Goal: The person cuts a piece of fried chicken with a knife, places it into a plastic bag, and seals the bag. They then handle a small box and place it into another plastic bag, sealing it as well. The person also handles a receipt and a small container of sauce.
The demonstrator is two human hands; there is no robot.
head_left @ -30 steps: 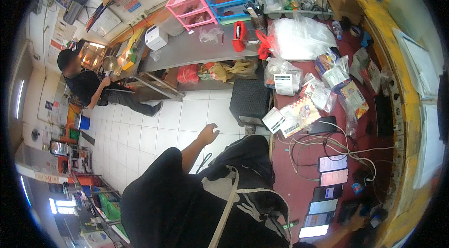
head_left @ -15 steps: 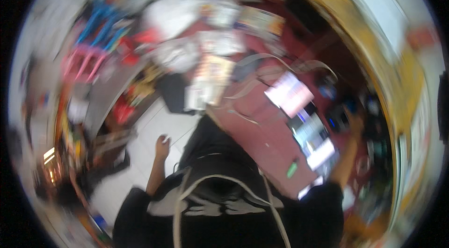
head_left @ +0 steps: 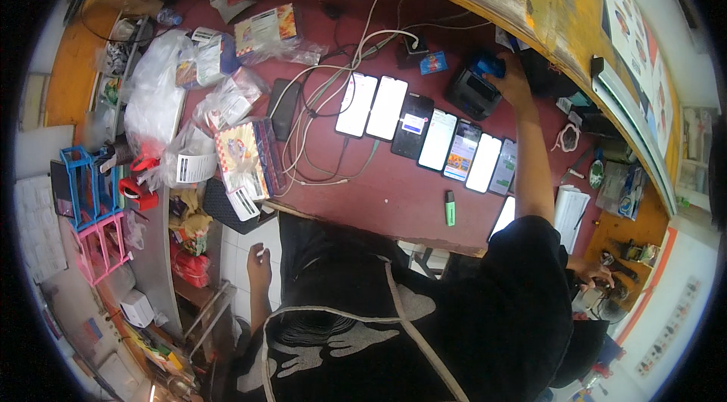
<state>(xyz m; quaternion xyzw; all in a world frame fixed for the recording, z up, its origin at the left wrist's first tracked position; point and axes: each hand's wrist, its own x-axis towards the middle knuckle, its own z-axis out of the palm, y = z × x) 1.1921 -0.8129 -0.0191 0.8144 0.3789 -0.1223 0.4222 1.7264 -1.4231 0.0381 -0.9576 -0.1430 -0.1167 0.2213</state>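
Head view change: a second ago the view faced the tiled floor and shelves, with the left hand out over the floor; now it looks down on the red bench, right arm stretched to its far edge.
Right hand: fingers curled down over a small blue object on top of the black device; grip partly hidden.
Left hand: hangs loosely curled below the bench's near edge, holding nothing.
Black device: boxy, dark, at the far edge, just beyond the row of phones.
Green marker: lies near the near edge.
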